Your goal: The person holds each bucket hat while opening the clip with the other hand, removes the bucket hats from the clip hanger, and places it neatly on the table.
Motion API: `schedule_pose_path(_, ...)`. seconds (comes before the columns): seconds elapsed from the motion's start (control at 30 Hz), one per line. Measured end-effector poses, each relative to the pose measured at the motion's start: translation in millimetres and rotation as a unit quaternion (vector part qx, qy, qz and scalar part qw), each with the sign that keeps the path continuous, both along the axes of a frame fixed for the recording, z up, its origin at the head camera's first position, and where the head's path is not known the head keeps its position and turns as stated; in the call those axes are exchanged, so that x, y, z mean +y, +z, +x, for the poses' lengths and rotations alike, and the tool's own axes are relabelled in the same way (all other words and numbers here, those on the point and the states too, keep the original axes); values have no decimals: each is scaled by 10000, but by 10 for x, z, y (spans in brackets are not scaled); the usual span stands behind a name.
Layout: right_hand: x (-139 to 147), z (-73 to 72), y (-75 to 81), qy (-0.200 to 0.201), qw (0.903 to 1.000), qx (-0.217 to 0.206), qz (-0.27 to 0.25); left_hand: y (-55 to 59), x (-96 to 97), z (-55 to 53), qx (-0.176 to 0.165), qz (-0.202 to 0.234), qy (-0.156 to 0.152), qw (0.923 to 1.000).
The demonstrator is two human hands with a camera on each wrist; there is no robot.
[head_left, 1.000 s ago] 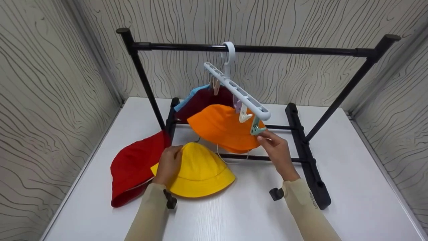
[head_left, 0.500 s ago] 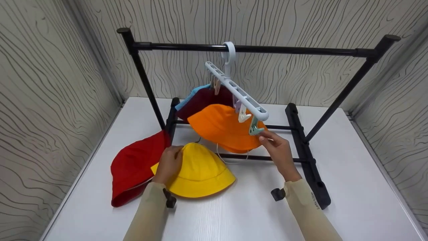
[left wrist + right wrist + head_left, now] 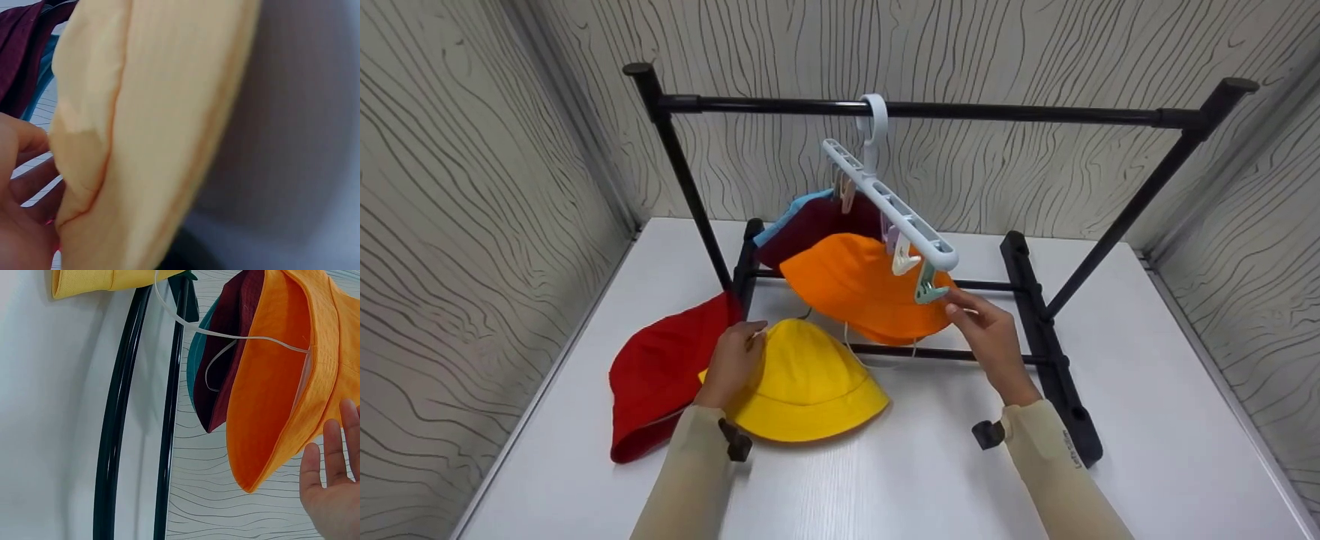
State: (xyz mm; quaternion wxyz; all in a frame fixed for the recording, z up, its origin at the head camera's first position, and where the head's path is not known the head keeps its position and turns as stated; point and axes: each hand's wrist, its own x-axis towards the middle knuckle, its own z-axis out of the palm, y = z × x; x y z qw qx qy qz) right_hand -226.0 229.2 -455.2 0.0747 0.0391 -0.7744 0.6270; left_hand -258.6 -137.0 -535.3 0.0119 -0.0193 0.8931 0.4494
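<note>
My left hand [image 3: 733, 364] rests beside the crown of a yellow bucket hat [image 3: 810, 386] on the table; in the left wrist view its loosely bent fingers touch the fabric. An orange bucket hat [image 3: 859, 289] hangs from the clips at the near end of a pale blue clip hanger [image 3: 896, 206]. My right hand [image 3: 990, 337] is at the right side of the orange hat, index fingertip and thumb right at the green clip [image 3: 928, 291]. In the right wrist view its other fingers are extended beside the orange fabric.
A black rack [image 3: 1035, 112] carries the hanger on its top bar. Behind the orange hat hang a maroon hat [image 3: 810, 232] and a light blue hat [image 3: 791, 214]. Left of the yellow hat lies a red hat [image 3: 667, 375]. Patterned walls [image 3: 997, 52] surround the white table.
The near end of the hanger and its green clip have swung slightly left. My right hand has shifted a little to the right, and my left hand slightly left on the yellow hat.
</note>
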Motion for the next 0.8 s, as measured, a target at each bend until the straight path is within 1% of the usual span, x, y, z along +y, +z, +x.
schedule_pose_path(0.1,4,-3,11,-6,10000,-21,78,54,-32,-1,465,13,-2,9989)
schedule_pose_path(0.2,4,-13,15,-19,9999,42,91,123,-51,-5,727,16,59,9973)
schedule_pose_path(0.27,-1,-20,18,-34,9999,115,69,170,-57,-7,825,74,89,9965)
schedule_pose_path(0.33,-10,-27,22,-45,9998,207,-9,211,-63,-11,1025,148,108,9946)
schedule_pose_path(0.5,-21,-46,26,-44,9995,304,-107,306,-49,-20,1681,355,147,9850)
schedule_pose_path(0.67,-20,-56,51,-8,9995,311,-109,424,14,-34,2133,511,273,9753)
schedule_pose_path(0.8,-6,-63,75,73,9997,198,-84,539,85,-40,2471,722,362,9656)
